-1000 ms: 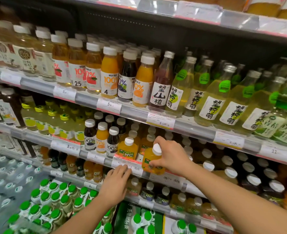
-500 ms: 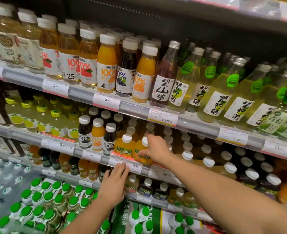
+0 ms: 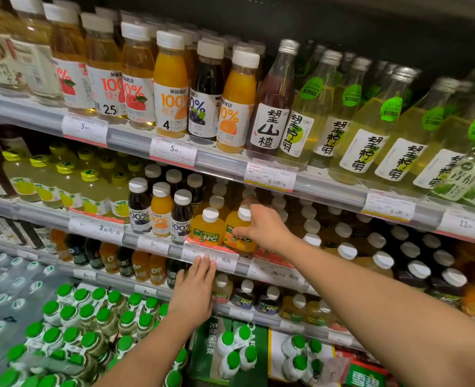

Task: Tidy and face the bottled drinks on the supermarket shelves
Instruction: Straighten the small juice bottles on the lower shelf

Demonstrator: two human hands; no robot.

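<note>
**Chilled drinks bay, middle shelf: two hands at the front edge**

Tiered supermarket shelves carry bottled drinks behind clear price rails. At far left of the middle shelf [image 3: 49,216], yellow-capped lemon bottles [image 3: 63,188] crowd the edge. Next come three small white-capped bottles at the front: a dark one [image 3: 139,205], an orange one [image 3: 160,210] and another dark one [image 3: 181,216], touching side by side. Just beside them stands one NFC orange bottle [image 3: 209,227], flush with the rail. The left hand [image 3: 194,291] lies flat, fingers spread, its tips on the price tag [image 3: 211,256] below that bottle. A second NFC orange bottle [image 3: 237,230] stands touching the first; the right hand [image 3: 264,224] pinches it, thumb on the label and fingers around its white cap. To the right, the front edge is open: white-capped bottles [image 3: 348,251] sit set back in receding rows, leaving bare room behind the rail.
</note>
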